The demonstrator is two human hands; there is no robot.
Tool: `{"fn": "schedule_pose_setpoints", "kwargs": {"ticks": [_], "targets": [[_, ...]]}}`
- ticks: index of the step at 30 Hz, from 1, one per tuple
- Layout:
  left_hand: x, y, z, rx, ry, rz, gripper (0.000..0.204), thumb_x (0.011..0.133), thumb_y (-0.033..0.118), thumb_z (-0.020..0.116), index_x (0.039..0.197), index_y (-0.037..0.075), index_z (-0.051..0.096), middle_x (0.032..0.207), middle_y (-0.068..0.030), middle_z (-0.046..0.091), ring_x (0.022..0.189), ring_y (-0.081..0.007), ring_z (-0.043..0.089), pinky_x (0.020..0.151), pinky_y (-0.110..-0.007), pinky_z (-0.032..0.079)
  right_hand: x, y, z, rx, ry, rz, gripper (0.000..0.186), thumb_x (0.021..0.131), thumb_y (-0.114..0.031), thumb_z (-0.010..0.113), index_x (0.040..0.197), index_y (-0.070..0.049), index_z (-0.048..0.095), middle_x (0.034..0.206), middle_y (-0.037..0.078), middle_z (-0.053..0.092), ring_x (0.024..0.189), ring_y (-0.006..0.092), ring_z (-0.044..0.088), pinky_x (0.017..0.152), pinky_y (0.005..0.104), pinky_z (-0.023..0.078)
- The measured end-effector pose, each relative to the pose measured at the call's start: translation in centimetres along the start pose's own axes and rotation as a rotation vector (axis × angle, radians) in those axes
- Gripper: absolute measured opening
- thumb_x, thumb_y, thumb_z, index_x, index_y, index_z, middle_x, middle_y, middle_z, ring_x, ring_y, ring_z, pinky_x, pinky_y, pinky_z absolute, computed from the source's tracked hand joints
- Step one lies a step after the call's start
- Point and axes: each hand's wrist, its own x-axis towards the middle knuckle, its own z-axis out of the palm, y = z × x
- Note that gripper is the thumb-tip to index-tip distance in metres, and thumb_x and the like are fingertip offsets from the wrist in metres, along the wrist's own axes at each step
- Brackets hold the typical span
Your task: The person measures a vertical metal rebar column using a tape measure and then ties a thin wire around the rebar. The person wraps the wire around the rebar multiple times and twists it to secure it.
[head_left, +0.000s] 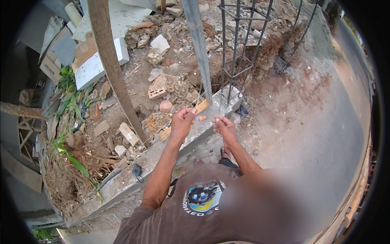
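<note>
Jutting from left hand (182,123): wooden strip (202,106)

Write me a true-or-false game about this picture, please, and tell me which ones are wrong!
1. The left hand holds a piece of wood. True.
2. The right hand is grabbing the metal bars. False: the hand is apart from the bars.
3. A small orange brick piece lies on the concrete ledge. True.
4. The person's shirt is bright green. False: it is brown.
5. Green leaves are on the left side of the picture. True.
6. The grey post is right of the metal bars. False: it is left of them.
</note>
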Motion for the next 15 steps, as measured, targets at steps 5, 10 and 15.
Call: {"fn": "schedule_pose_setpoints", "kwargs": {"ticks": [5, 10, 15], "targets": [[-0.1, 0.4, 0.4, 0.099, -0.007, 0.045, 0.019, 0.102, 0.022, 0.066, 0.095, 0.004, 0.068, 0.070, 0.0073, 0.054, 0.061, -0.0020, 0.041, 0.056, -0.021, 0.031, 6.3, -3.8, 4.7, 0.174, -0.143, 0.008, 0.029, 0.104, -0.017, 0.060, 0.129, -0.003, 0.062, 0.104, 0.005, 0.072, 0.064, 0.0047, 0.054, 0.053, 0.0204, 0.047], [-0.1, 1.0, 0.3, 0.208, -0.002, 0.076, 0.019, 0.102, 0.021, 0.066, 0.092, 0.005, 0.069, 0.069, 0.0076, 0.055, 0.061, -0.0019, 0.042, 0.055, -0.022, 0.031, 8.7, -5.0, 7.5, 0.619, -0.282, 0.171, 0.024, 0.106, -0.019, 0.057, 0.125, -0.005, 0.061, 0.093, 0.002, 0.067, 0.056, 0.0028, 0.047, 0.045, 0.0189, 0.040], [-0.4, 1.5, 0.0, 0.384, 0.083, 0.136, 0.021, 0.101, 0.022, 0.066, 0.094, 0.003, 0.071, 0.072, 0.0033, 0.061, 0.065, -0.0036, 0.050, 0.059, -0.024, 0.039, 8.3, -4.7, 8.2, 0.548, -0.148, 0.103, 0.020, 0.105, -0.017, 0.057, 0.121, -0.006, 0.062, 0.074, -0.005, 0.051, 0.053, 0.0030, 0.041, 0.043, 0.0199, 0.033]]}}
